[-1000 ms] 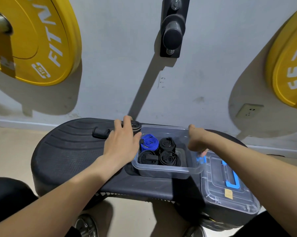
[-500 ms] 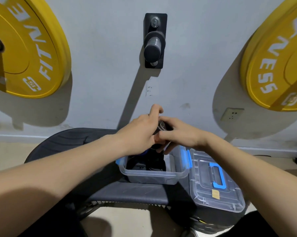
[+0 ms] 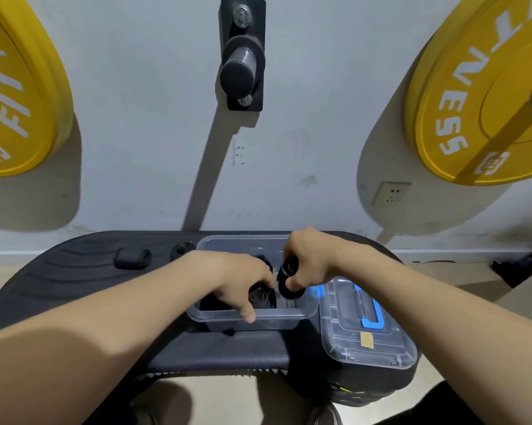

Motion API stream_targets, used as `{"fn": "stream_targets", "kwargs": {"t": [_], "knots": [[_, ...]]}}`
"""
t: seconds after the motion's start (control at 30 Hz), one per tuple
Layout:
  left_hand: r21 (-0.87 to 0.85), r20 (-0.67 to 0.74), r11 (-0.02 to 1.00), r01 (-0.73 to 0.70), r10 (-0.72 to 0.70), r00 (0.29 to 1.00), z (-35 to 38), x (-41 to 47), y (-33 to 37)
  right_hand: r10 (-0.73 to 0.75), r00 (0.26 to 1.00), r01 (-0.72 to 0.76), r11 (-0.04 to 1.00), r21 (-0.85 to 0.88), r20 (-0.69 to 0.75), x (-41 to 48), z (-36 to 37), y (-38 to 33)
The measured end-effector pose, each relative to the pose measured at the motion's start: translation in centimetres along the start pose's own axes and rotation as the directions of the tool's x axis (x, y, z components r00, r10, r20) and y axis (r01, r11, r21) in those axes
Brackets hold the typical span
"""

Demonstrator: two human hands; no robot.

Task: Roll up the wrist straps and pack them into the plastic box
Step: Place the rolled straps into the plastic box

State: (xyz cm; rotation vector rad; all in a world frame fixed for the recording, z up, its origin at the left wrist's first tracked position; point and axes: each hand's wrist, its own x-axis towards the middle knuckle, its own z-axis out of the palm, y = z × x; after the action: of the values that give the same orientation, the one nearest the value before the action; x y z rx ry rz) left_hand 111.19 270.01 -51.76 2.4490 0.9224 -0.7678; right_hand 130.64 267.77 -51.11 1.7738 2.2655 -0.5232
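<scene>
Gripping a rolled black wrist strap (image 3: 289,279) between thumb and curled fingers, the right hand (image 3: 309,260) holds it just above the right part of the clear rectangular plastic box (image 3: 215,319), with the roll's lower end at about rim height. The left hand (image 3: 243,282) reaches down into the same box from the near-left side. Its thumb lies against the near rim and its fingers bend downward among the contents, but the hand itself hides their tips, so I cannot tell whether they hold anything. Beneath that hand shows one dark coiled strap (image 3: 260,297), apparently already lying on the box floor. The rest of the inside is covered by the two hands.

The box stands on a wide black ribbed rubber platform (image 3: 74,277). Just beside it to the right lies a clear plastic lid with a blue handle (image 3: 370,325), flat on the same surface and touching or nearly touching the box.

Behind, on the grey wall, hang two large yellow weight plates (image 3: 473,102), one at each side, with a black wall-mounted peg (image 3: 241,65) between them and a pale wall socket (image 3: 390,193) lower down at the right.
</scene>
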Motion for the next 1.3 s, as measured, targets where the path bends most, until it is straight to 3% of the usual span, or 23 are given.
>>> {"fn": "stream_targets", "kwargs": {"t": [0.2,0.33,0.53,0.67,0.77,0.87,0.93,1.0,1.07,1.1,1.2,1.3], "knots": [[-0.022,-0.002,0.999,0.048,-0.048,0.999,1.0,0.5,-1.0,-0.091,0.993,0.107,0.969,-0.224,0.081,1.8,2.0,-1.9],[-0.039,0.012,0.999,0.025,-0.024,1.0,2.0,0.6,-1.2,-0.067,0.971,0.132,0.952,-0.277,0.23,2.3,2.8,-2.1],[0.007,0.108,1.0,-0.008,0.007,0.994,3.7,0.3,-1.2,-0.054,0.942,0.112,0.981,-0.159,0.332,2.7,1.6,-1.9],[0.007,0.022,1.0,-0.03,0.03,0.999,5.1,-0.4,-1.4,-0.004,0.95,0.09,0.961,-0.261,0.313,2.8,3.5,-2.9],[-0.01,-0.113,0.999,-0.041,0.04,0.993,5.4,-1.3,-2.1,0.018,0.941,0.066,0.97,-0.235,0.339,3.1,3.7,-3.0],[-0.133,-0.398,0.988,-0.077,0.017,0.917,4.8,-2.4,-3.2,0.02,0.961,0.037,0.978,-0.203,0.275,3.1,1.9,-2.7],[-0.273,-0.569,0.962,0.001,-0.162,0.806,4.2,-3.0,-4.9,0.0,0.989,0.029,0.98,-0.195,0.145,3.4,0.8,-3.5],[-0.365,-0.648,0.918,0.154,-0.369,0.666,3.6,-3.4,-7.6,-0.024,1.0,0.021,0.99,-0.137,-0.018,4.2,0.0,-4.8],[-0.399,-0.622,0.853,0.337,-0.522,0.584,3.6,-3.9,-10.8,-0.034,0.991,0.023,0.996,-0.087,-0.129,5.1,-0.5,-6.6],[-0.391,-0.569,0.816,0.426,-0.578,0.586,4.0,-4.2,-12.4,-0.044,0.986,0.032,0.996,-0.078,-0.161,5.6,-0.5,-7.5],[-0.233,-0.319,0.76,0.607,-0.649,0.69,6.3,-4.5,-16.8,-0.077,0.973,0.064,0.996,-0.068,-0.216,7.3,-0.6,-9.6],[-0.173,-0.112,0.768,0.617,-0.638,0.762,8.3,-4.4,-19.7,-0.069,0.965,0.057,0.997,-0.054,-0.252,8.8,-0.9,-10.6]]}}
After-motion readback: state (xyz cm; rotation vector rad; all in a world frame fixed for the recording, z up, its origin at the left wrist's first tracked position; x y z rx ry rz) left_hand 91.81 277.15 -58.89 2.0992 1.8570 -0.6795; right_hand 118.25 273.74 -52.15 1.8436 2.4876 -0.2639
